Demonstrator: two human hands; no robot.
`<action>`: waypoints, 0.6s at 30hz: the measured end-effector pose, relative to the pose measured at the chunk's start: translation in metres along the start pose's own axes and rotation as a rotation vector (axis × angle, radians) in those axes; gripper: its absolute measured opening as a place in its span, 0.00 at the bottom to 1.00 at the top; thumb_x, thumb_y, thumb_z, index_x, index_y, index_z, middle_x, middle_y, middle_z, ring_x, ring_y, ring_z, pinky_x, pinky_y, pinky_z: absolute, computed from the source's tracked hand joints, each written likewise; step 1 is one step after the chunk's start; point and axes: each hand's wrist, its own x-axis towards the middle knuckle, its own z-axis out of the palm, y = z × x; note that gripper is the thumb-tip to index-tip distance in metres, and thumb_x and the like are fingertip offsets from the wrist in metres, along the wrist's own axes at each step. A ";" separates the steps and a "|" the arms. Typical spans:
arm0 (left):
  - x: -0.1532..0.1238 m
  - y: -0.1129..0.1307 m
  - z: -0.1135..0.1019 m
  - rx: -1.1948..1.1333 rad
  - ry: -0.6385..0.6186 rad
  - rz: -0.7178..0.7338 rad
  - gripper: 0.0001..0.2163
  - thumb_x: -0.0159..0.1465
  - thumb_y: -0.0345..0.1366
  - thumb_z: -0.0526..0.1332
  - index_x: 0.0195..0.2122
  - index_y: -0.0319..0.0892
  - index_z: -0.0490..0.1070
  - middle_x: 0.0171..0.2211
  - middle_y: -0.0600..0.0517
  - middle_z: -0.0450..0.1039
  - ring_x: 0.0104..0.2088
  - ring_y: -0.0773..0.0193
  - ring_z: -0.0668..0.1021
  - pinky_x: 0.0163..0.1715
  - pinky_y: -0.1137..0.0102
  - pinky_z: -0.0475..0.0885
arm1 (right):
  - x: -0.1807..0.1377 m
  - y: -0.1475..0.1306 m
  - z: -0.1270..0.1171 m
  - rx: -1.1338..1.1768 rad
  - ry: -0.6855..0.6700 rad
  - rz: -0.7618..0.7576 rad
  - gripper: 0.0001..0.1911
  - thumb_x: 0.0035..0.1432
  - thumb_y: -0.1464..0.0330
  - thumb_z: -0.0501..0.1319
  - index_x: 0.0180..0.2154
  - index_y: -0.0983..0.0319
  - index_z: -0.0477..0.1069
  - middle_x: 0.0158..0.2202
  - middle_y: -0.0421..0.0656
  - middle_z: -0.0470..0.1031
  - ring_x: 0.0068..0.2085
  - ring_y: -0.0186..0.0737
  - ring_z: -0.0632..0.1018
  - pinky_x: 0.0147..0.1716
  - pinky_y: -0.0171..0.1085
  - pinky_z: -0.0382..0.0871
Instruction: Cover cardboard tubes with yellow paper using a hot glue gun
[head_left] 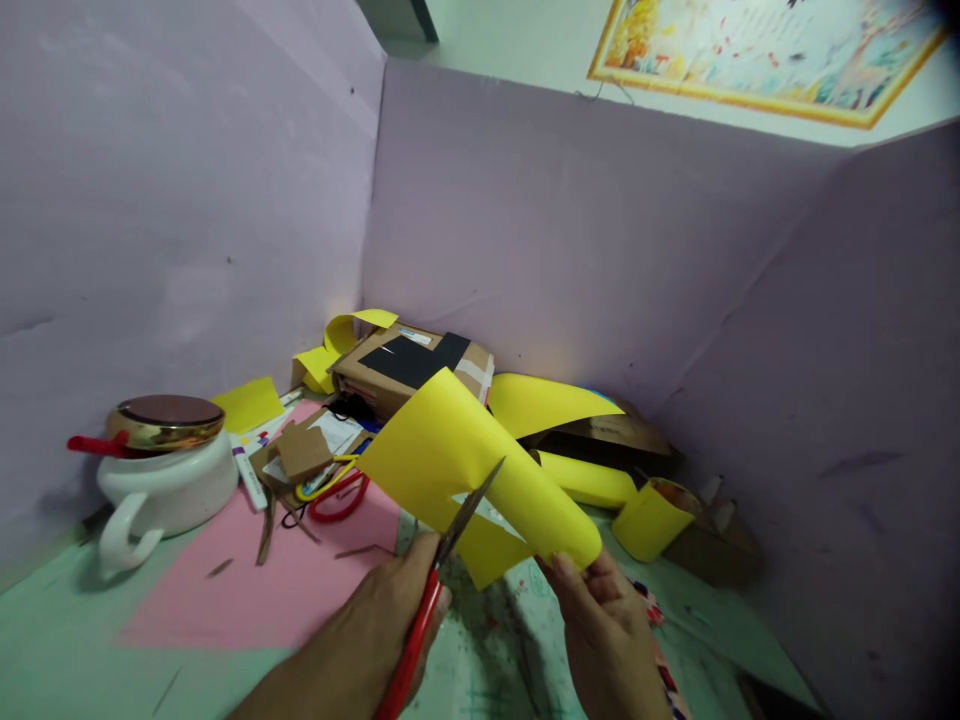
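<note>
A curled sheet of yellow paper (480,450) is held up in front of me, with a cut running into it from its lower edge. My right hand (600,620) pinches the paper's lower right end between thumb and fingers. Red-handled scissors (416,640) are in my left hand (390,600), closed round the handle. Their grey blades lie at the cut and point up and right across the paper. A partly cut flap hangs below the blades.
A white mug (172,490) with a gold-rimmed lid stands left. Pink paper (300,590) lies under a marker (249,478), cardboard scraps and other red and yellow handles (341,500). Behind are a taped cardboard box (405,360) and yellow rolls (652,520). Purple panels (562,230) enclose the table.
</note>
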 end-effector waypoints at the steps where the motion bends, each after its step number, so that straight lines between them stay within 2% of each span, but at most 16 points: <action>1: -0.001 0.002 -0.002 -0.008 -0.004 0.000 0.08 0.63 0.35 0.48 0.41 0.45 0.63 0.24 0.56 0.68 0.23 0.65 0.70 0.23 0.74 0.63 | -0.001 0.000 0.000 -0.003 -0.002 -0.007 0.26 0.44 0.65 0.70 0.48 0.60 0.73 0.39 0.46 0.81 0.43 0.50 0.78 0.44 0.43 0.69; 4: -0.004 0.007 -0.010 -0.037 -0.044 0.015 0.10 0.65 0.38 0.47 0.44 0.45 0.62 0.31 0.52 0.71 0.31 0.63 0.73 0.30 0.72 0.66 | -0.002 0.001 0.001 -0.021 -0.020 -0.030 0.27 0.45 0.65 0.70 0.49 0.59 0.72 0.40 0.45 0.80 0.41 0.47 0.78 0.44 0.41 0.68; 6: -0.004 0.011 -0.014 -0.033 -0.082 -0.002 0.10 0.66 0.39 0.45 0.44 0.45 0.61 0.32 0.51 0.70 0.33 0.60 0.72 0.32 0.70 0.66 | -0.003 0.002 0.001 -0.036 -0.039 -0.037 0.27 0.46 0.65 0.69 0.50 0.59 0.71 0.38 0.45 0.81 0.40 0.46 0.78 0.43 0.41 0.69; 9: -0.001 0.015 -0.015 0.017 -0.079 -0.067 0.11 0.65 0.38 0.44 0.43 0.43 0.61 0.31 0.49 0.69 0.31 0.58 0.72 0.32 0.67 0.65 | -0.004 0.004 0.000 -0.039 -0.052 -0.038 0.27 0.48 0.64 0.68 0.51 0.59 0.70 0.39 0.45 0.80 0.41 0.46 0.78 0.43 0.40 0.69; 12: 0.002 0.016 -0.012 0.033 -0.034 -0.071 0.11 0.64 0.37 0.43 0.41 0.41 0.62 0.31 0.48 0.69 0.30 0.58 0.71 0.31 0.66 0.64 | -0.003 0.006 -0.003 -0.045 -0.044 -0.033 0.27 0.49 0.65 0.68 0.52 0.59 0.69 0.41 0.45 0.80 0.42 0.45 0.77 0.44 0.39 0.69; 18: 0.001 0.011 -0.006 0.005 0.022 -0.047 0.13 0.64 0.38 0.43 0.42 0.42 0.63 0.24 0.53 0.63 0.23 0.62 0.67 0.24 0.69 0.61 | -0.002 0.008 -0.002 -0.025 -0.027 -0.010 0.26 0.48 0.63 0.68 0.51 0.59 0.70 0.37 0.45 0.81 0.41 0.46 0.78 0.42 0.40 0.70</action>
